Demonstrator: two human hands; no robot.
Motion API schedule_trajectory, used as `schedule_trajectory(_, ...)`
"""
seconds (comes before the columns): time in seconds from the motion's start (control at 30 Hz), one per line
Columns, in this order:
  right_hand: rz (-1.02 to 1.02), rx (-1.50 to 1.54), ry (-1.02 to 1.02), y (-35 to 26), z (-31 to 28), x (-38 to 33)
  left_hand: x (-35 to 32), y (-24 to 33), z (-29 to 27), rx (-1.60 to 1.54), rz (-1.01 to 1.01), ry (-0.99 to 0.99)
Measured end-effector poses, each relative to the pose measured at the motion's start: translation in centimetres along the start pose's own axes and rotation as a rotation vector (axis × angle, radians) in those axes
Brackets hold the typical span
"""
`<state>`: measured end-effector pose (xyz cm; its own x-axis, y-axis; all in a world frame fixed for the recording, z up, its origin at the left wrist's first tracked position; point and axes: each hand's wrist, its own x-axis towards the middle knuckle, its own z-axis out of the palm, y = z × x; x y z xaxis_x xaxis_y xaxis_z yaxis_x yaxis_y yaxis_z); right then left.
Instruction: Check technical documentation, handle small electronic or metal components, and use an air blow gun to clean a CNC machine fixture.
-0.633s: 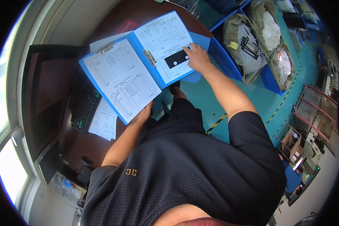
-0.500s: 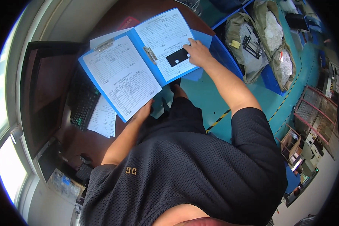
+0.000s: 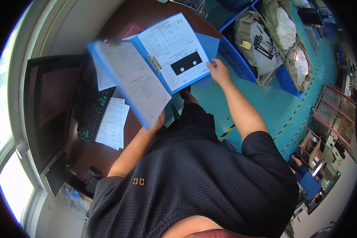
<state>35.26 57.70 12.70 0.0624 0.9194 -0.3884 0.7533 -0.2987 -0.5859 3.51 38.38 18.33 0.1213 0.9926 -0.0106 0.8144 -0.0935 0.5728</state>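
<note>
A blue clip folder (image 3: 171, 84) is spread in front of me with forms clamped on both sides. Its left cover (image 3: 133, 81) is raised at a tilt and smeared by motion. My left hand (image 3: 159, 120) holds that cover at its lower corner, most of its fingers hidden behind it. At the right edge, my right hand (image 3: 218, 71) pinches the folder between thumb and fingers. On the right-hand form (image 3: 170, 33) lies a flat black plate (image 3: 186, 63) with two white round spots, apart from my right hand. A metal clip (image 3: 154, 63) grips that form's left edge.
Under the folder is a brown desk (image 3: 125, 18) with a keyboard (image 3: 94, 115), loose printed sheets (image 3: 112, 123) and a dark monitor (image 3: 53, 107). Blue bins (image 3: 238, 59) with sacks (image 3: 252, 51) stand at right. A person in blue (image 3: 308, 182) is far right.
The folder's left cover has swung upward. My right hand has moved off the black plate, down and right to the folder's edge. The person at far right shows more.
</note>
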Motion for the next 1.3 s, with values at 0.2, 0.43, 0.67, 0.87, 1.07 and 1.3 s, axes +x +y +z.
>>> schedule_trajectory(0.2, 0.403, 0.779, -0.205, 0.4, -0.8, 0.4, 3.0, -0.3, 2.3, -0.257, -0.228, -0.016)
schedule_trajectory(0.43, 0.402, 0.581, -0.187, 3.0, -0.9, 4.8, 9.6, 0.6, 3.7, -0.807, -1.05, 0.013)
schedule_trajectory(0.67, 0.416, 1.007, -0.595, 1.9, -1.2, 4.3, 10.2, 1.1, 2.4, -1.459, -1.057, 0.025)
schedule_trajectory(0.87, 0.287, 1.229, -0.406, 5.6, -9.1, 0.5, 10.2, 6.5, -7.5, -1.612, -1.021, 0.146)
schedule_trajectory(1.07, 0.496, 1.237, -0.003, 18.8, -25.5, -11.7, 14.2, -3.5, -5.0, -1.531, -0.774, 0.431)
schedule_trajectory(1.3, 0.561, 1.306, 0.495, 24.5, -28.3, -38.7, 22.9, -7.3, 0.4, -1.053, -1.043, 0.187)
